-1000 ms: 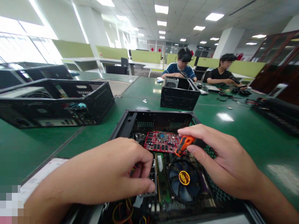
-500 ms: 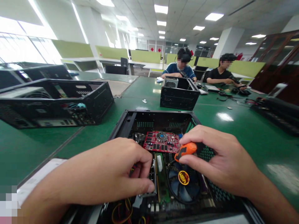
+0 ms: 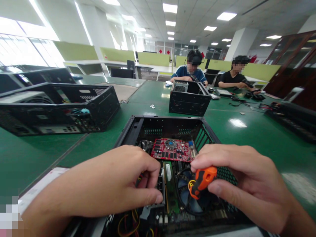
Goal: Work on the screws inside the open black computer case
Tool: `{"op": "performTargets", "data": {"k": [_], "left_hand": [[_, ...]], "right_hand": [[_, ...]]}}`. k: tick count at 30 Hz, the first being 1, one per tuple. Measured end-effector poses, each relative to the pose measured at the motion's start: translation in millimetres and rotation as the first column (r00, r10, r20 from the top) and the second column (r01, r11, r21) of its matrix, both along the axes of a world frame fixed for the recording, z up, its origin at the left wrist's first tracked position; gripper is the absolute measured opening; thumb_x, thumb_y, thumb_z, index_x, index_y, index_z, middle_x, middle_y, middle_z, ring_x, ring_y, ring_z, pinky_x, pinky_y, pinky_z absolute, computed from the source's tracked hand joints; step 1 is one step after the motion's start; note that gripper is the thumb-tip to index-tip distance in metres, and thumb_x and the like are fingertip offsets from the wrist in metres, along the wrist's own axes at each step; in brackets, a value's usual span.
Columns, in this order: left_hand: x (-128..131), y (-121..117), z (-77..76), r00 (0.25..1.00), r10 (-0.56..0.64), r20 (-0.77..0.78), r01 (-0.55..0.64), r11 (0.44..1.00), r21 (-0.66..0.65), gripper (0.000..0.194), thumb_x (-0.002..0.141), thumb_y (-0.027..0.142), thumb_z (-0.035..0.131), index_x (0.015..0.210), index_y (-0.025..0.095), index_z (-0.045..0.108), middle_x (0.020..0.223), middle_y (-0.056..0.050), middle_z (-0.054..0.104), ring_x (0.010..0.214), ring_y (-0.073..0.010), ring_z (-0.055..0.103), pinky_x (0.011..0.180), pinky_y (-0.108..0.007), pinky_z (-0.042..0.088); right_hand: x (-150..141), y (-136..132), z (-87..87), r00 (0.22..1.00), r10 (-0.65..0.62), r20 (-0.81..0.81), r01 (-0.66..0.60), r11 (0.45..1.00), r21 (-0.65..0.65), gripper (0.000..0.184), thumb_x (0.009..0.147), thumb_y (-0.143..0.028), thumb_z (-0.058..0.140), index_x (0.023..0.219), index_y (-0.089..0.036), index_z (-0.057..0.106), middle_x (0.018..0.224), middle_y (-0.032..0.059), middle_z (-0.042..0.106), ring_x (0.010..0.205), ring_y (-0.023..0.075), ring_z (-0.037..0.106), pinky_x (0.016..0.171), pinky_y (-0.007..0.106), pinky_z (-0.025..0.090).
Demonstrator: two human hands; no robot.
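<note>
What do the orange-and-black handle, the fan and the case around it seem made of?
Orange-and-black handle: likely moulded plastic, satin, with rounded edges; the black parts could be rubber.
Fan: probably dark plastic, with smooth, softly shining blades.
Case: likely black-painted sheet metal, judging by its thin rim and punched openings.

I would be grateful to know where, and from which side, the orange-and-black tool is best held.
The orange-and-black tool is probably best held around its thick handle, from the right, where the right hand has it. The handle tilts its holed end up and rightward, toward that hand, while the fan shows behind its lower end.
</note>
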State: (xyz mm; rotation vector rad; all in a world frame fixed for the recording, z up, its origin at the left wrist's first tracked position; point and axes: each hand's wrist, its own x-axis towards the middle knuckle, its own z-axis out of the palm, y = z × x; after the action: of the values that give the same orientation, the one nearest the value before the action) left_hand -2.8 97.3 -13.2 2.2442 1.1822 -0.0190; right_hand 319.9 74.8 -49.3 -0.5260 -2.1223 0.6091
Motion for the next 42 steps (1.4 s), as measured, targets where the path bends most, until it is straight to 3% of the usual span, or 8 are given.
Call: {"op": "performTargets", "data": {"k": [15, 18, 23, 27, 31, 35, 38, 42], "left_hand": [[1.1, 2.1, 0.0, 1.000, 0.004, -0.017, -0.004, 1.000, -0.005, 0.023, 0.096, 0.039, 0.093, 0.079, 0.032, 0.080, 0.073, 0.005, 0.081, 0.066, -0.0193, 0.071, 0.063, -0.034, 0.044], [0.1, 0.8, -0.6, 1.000, 0.008, -0.019, -0.008, 1.000, -0.004, 0.023, 0.097, 0.040, 0.093, 0.078, 0.032, 0.081, 0.073, 0.005, 0.080, 0.066, -0.0194, 0.070, 0.062, -0.034, 0.043], [-1.1, -1.1, -0.4, 1.000, 0.006, -0.003, -0.006, 1.000, 0.015, 0.024, 0.096, 0.039, 0.095, 0.078, 0.032, 0.081, 0.073, 0.005, 0.081, 0.066, -0.0196, 0.070, 0.062, -0.034, 0.044], [-0.7, 0.6, -1.9, 1.000, -0.005, 0.005, 0.005, 1.000, 0.011, 0.023, 0.097, 0.039, 0.094, 0.079, 0.032, 0.081, 0.073, 0.006, 0.081, 0.065, -0.0186, 0.070, 0.062, -0.033, 0.044], [-0.4, 1.6, -2.7, 1.000, -0.014, 0.012, 0.014, 1.000, 0.011, 0.024, 0.098, 0.038, 0.094, 0.079, 0.032, 0.081, 0.072, 0.006, 0.079, 0.064, -0.0184, 0.068, 0.061, -0.033, 0.043], [-0.8, 0.0, -1.1, 1.000, -0.004, -0.002, 0.004, 1.000, 0.009, 0.023, 0.099, 0.040, 0.094, 0.080, 0.033, 0.082, 0.074, 0.005, 0.081, 0.066, -0.0193, 0.071, 0.062, -0.034, 0.043], [-1.0, -0.8, -0.5, 1.000, 0.008, -0.010, -0.008, 1.000, 0.000, 0.024, 0.098, 0.040, 0.093, 0.079, 0.033, 0.081, 0.074, 0.005, 0.082, 0.067, -0.0197, 0.072, 0.063, -0.034, 0.044], [-1.1, -0.3, -1.3, 1.000, 0.007, -0.020, -0.006, 1.000, 0.009, 0.025, 0.097, 0.041, 0.094, 0.078, 0.033, 0.080, 0.074, 0.005, 0.082, 0.068, -0.0200, 0.072, 0.063, -0.034, 0.045]], "right_hand": [[-1.3, 1.7, -7.4, 0.992, 0.127, 0.024, -0.128, 0.991, 0.041, 0.035, 0.114, -0.012, 0.091, 0.147, -0.024, 0.088, 0.125, 0.0088, 0.102, 0.110, 0.0251, 0.098, 0.104, 0.037, 0.080], [-4.9, 7.8, -14.3, 0.988, 0.142, -0.054, -0.136, 0.985, 0.103, 0.025, 0.113, -0.028, 0.104, 0.131, -0.024, 0.087, 0.108, 0.0040, 0.098, 0.091, 0.0199, 0.093, 0.089, 0.032, 0.074], [-8.6, 14.7, -19.3, 0.990, 0.104, -0.092, -0.090, 0.986, 0.139, 0.041, 0.111, -0.055, 0.110, 0.115, -0.026, 0.081, 0.086, -0.0058, 0.087, 0.068, 0.0117, 0.077, 0.070, 0.026, 0.058], [-5.3, 6.8, -11.9, 0.989, 0.143, -0.038, -0.139, 0.986, 0.093, 0.021, 0.115, -0.032, 0.103, 0.128, -0.024, 0.089, 0.106, 0.0021, 0.099, 0.087, 0.0176, 0.091, 0.086, 0.030, 0.071], [-0.1, -1.9, -5.2, 0.992, 0.123, 0.012, -0.123, 0.992, -0.024, 0.034, 0.113, -0.015, 0.093, 0.144, -0.029, 0.094, 0.126, 0.0072, 0.104, 0.108, 0.0266, 0.099, 0.101, 0.039, 0.080], [0.3, 2.7, -3.9, 0.992, 0.127, -0.001, -0.126, 0.991, 0.049, 0.035, 0.110, -0.017, 0.096, 0.143, -0.026, 0.093, 0.120, 0.0044, 0.104, 0.100, 0.0223, 0.099, 0.098, 0.033, 0.080], [-2.4, 6.3, -4.6, 0.998, -0.050, 0.033, 0.045, 0.988, 0.146, 0.034, 0.110, -0.015, 0.091, 0.142, -0.023, 0.090, 0.122, 0.0055, 0.103, 0.103, 0.0205, 0.099, 0.100, 0.028, 0.079], [-7.1, 4.7, -8.4, 0.944, -0.327, 0.043, 0.309, 0.922, 0.232, 0.033, 0.115, -0.011, 0.075, 0.144, -0.019, 0.089, 0.132, 0.0114, 0.102, 0.118, 0.0244, 0.101, 0.111, 0.030, 0.080]]}}
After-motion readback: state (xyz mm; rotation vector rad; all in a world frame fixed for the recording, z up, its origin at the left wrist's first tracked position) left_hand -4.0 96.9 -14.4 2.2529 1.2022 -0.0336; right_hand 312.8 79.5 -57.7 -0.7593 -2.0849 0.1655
